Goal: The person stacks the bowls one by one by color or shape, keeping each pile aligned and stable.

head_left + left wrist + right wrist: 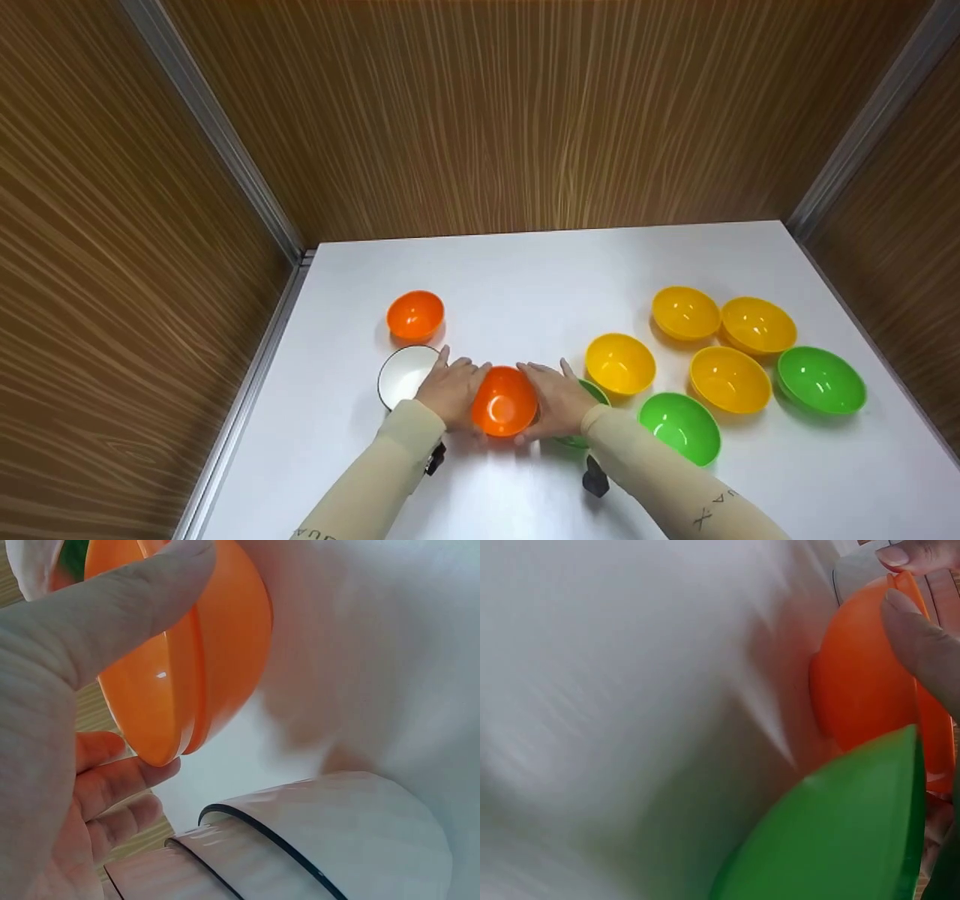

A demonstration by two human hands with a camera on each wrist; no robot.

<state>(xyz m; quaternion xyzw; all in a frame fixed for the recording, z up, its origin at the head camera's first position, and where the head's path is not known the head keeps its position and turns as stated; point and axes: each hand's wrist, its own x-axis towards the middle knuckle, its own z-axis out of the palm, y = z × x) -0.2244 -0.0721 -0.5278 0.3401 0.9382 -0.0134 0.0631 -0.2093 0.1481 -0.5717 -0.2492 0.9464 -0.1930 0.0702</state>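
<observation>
In the middle of the table, between both hands, is an orange bowl point(504, 401). The left wrist view shows two rims close together, one orange bowl point(232, 637) nested in another. My left hand point(452, 394) holds the left side, its thumb across the bowls and its fingertips at the rim. From the right, my right hand point(559, 400) grips the stack, with the thumb point(922, 645) against the outer wall. Beside the left hand stands a stack of white bowls point(360, 825) with dark rims. A green bowl point(840, 825) sits close under the right hand, partly hidden by it.
Another orange bowl point(415, 316) stands behind the white bowl point(401, 379). On the right are several yellow bowls point(619, 365) and two more green bowls, one nearer point(680, 429) and one by the right edge point(821, 380). Wood-grain panels point(525, 112) enclose the white table point(525, 292).
</observation>
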